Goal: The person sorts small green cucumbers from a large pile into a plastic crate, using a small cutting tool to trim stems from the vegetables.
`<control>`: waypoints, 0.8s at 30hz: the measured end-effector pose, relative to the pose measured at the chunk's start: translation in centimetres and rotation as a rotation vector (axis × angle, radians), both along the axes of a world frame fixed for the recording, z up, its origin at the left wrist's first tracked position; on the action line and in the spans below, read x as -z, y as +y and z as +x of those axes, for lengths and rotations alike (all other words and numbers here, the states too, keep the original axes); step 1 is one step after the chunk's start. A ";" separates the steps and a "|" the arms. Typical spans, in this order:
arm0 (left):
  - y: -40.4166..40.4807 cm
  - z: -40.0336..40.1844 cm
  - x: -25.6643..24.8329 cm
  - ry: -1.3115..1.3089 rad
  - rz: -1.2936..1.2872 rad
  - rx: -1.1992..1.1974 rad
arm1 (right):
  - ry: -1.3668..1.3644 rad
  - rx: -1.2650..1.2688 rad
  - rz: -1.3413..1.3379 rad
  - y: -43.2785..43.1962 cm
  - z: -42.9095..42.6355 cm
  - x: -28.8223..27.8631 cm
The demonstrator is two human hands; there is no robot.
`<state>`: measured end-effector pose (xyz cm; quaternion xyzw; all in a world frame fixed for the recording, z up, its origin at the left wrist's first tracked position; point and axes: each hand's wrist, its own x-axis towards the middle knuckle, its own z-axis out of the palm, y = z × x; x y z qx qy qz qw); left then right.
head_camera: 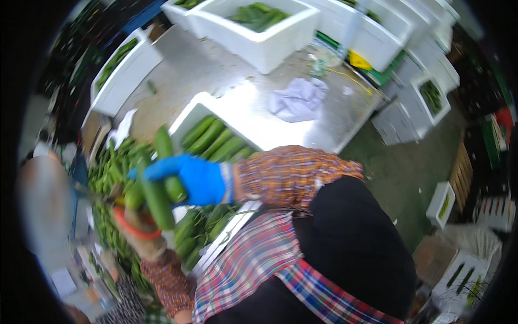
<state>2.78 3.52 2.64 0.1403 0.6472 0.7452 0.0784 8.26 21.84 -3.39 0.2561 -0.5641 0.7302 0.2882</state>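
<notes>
My right hand [202, 180], in a blue glove, grips cucumbers [156, 198], with one jutting up past the fingers and another slanting down. Close by, my left hand [151, 245], in a tan glove, holds scissors with orange handles [135, 231]; motion blurs the blades. Beneath my right forearm is a white foam box [200, 99] with cucumbers [212, 137] in a row at its far end and more cucumbers [194, 235] at the near end. A heap of slender green vegetables [111, 168] lies beyond my hands.
Foam boxes [259, 46] of green produce line the metal table [170, 56]. A pale crumpled cloth [299, 99] rests there. More boxes [429, 113] stack at the right. Another person's hand [109, 261] and patterned sleeve [125, 303] are at lower left.
</notes>
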 end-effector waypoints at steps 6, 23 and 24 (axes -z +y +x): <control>-1.0 0.3 1.8 0.379 -0.404 -0.039 | -0.587 -0.839 -1.097 3.4 1.5 -5.3; -2.2 0.0 0.4 0.931 -0.658 -0.137 | -0.772 -0.429 -0.648 4.0 2.3 -8.0; -2.2 0.0 0.1 0.888 -0.670 -0.101 | -0.787 -0.305 -0.691 3.3 2.4 -8.7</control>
